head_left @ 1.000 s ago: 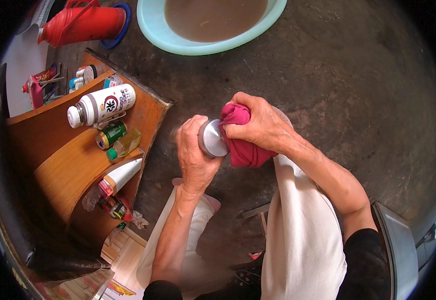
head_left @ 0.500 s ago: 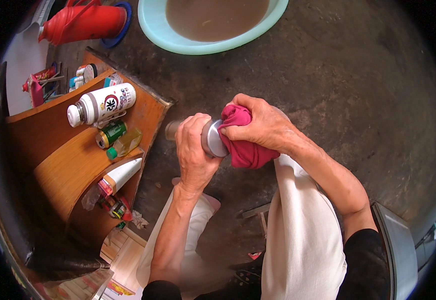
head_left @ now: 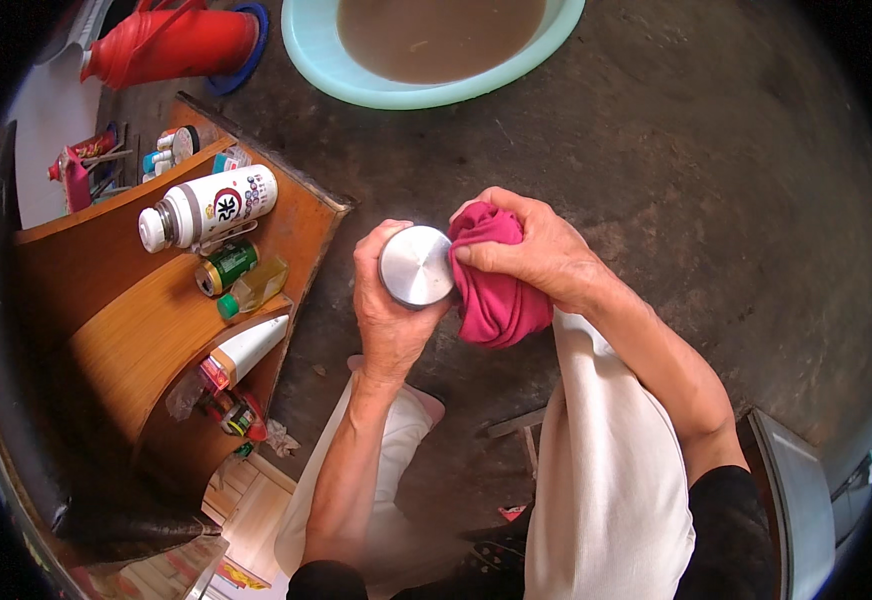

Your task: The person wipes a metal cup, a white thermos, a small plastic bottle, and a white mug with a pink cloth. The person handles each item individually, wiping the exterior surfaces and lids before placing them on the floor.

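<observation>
My left hand [head_left: 386,310] is closed around a metal cylinder [head_left: 416,264], whose round, brushed silver end faces up toward me; the rest of it is hidden behind that end and my fingers. Just to its right, my right hand [head_left: 536,250] grips a crumpled dark pink cloth [head_left: 498,312], which touches the right rim of the silver end. My thumb presses on the cloth near that rim. Both hands are held above my light-clad legs, over the dark floor.
A pale turquoise basin [head_left: 436,92] holds murky water at the top. A red thermos [head_left: 171,45] stands by a blue ring. At the left, a wooden shelf unit [head_left: 121,360] carries a white flask [head_left: 226,205], a can [head_left: 224,265], a small bottle [head_left: 261,285] and several other items.
The cylinder has turned so its silver end faces me more fully, and its body no longer shows to the left. My right hand and the cloth have shifted slightly to the right.
</observation>
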A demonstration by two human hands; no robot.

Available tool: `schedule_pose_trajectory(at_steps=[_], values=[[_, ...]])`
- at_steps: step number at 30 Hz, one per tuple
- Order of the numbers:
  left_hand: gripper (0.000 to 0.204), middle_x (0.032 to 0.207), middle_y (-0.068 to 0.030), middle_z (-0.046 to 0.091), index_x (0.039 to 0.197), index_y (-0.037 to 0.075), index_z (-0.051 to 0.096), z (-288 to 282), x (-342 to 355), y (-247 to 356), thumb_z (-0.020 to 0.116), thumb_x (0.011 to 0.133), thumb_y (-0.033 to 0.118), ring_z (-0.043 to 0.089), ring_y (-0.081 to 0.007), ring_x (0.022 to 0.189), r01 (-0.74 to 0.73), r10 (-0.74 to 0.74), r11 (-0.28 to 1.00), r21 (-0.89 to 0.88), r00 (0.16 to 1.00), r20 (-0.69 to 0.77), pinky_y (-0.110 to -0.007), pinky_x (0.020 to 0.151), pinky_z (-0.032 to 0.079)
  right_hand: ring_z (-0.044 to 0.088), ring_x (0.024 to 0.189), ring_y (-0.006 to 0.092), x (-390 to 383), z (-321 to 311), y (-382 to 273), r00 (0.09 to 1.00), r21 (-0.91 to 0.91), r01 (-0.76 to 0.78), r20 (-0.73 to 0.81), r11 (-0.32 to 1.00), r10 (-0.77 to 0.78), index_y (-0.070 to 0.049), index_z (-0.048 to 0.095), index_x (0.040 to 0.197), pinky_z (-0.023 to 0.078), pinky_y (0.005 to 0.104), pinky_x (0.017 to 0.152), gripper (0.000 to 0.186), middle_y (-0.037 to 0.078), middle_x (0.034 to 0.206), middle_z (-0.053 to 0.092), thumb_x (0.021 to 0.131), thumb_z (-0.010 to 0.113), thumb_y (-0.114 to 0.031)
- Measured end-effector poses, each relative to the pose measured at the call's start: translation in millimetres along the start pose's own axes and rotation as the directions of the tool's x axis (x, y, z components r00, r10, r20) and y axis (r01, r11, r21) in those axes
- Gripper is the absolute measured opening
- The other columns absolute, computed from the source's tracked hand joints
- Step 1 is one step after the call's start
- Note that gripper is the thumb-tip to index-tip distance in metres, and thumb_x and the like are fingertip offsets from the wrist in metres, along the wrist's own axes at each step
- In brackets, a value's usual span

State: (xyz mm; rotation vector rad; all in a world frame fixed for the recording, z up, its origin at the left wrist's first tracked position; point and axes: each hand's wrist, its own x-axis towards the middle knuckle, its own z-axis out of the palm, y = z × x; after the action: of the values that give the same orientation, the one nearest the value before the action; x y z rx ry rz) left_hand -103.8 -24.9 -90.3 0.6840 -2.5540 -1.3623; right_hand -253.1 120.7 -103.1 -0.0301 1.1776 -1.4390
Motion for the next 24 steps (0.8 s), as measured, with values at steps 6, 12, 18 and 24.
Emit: schedule_pose_trajectory(at_steps=[6, 12, 18, 24], values=[[0.083, 0.129, -0.0103, 0.054, 0.135, 0.01, 0.042, -0.2, -2.1, -1.4, 0.08, 0.064, -0.007, 0.056, -0.0239, 0.118, -0.04, 0.038, 0.997, 0.069, 0.999, 0.023, -0.036, 0.103, 0.044, 0.066, 0.084, 0.0206, 5.6, 5.5, 7.2, 0.943, -0.375, 0.294, -0.037, 0.879, -0.331, 0.001, 0.06, 0.105, 0.055, 0.0331, 0.075, 0.047, 0.013, 0.092, 0.067, 0.072, 0.079, -0.026], [0.078, 0.128, -0.0094, 0.054, 0.135, 0.007, 0.042, 4.0, -6.6, 3.3, 0.08, 0.068, -0.004, 0.055, -0.0226, 0.119, 0.042, -0.04, 0.997, -0.059, 0.999, 0.03, -0.036, 0.104, 0.044, 0.067, 0.083, 0.0217, 25.3, -6.2, 11.8, 0.872, -0.386, 0.317, -0.241, 0.867, -0.426, 0.002, 0.062, 0.099, 0.055, 0.0334, 0.076, 0.039, 0.015, 0.088, 0.068, 0.072, 0.077, -0.022], [0.079, 0.128, -0.0091, 0.054, 0.135, 0.009, 0.042, -0.1, -5.3, -0.9, 0.08, 0.068, -0.004, 0.054, -0.0228, 0.121, 0.056, -0.053, 0.998, -0.04, 0.997, 0.055, -0.037, 0.104, 0.044, 0.064, 0.092, 0.0176, 4.3, -4.9, 0.6, 0.91, -0.428, 0.352, -0.053, 0.832, -0.411, -0.003, 0.06, 0.109, 0.055, 0.0335, 0.082, 0.046, 0.007, 0.099, 0.065, 0.074, 0.084, -0.022], [0.078, 0.125, -0.012, 0.056, 0.129, 0.008, 0.047, -2.2, -3.5, 4.9, 0.084, 0.062, -0.004, 0.058, -0.0288, 0.116, 0.074, -0.073, 0.997, -0.013, 0.995, 0.066, -0.039, 0.099, 0.048, 0.067, 0.096, 0.0276, -1.3, 1.4, -9.3, 0.872, -0.632, 0.427, 0.098, 0.647, -0.479, -0.006, 0.057, 0.113, 0.055, 0.0378, 0.084, 0.054, 0.013, 0.104, 0.066, 0.071, 0.087, -0.02]])
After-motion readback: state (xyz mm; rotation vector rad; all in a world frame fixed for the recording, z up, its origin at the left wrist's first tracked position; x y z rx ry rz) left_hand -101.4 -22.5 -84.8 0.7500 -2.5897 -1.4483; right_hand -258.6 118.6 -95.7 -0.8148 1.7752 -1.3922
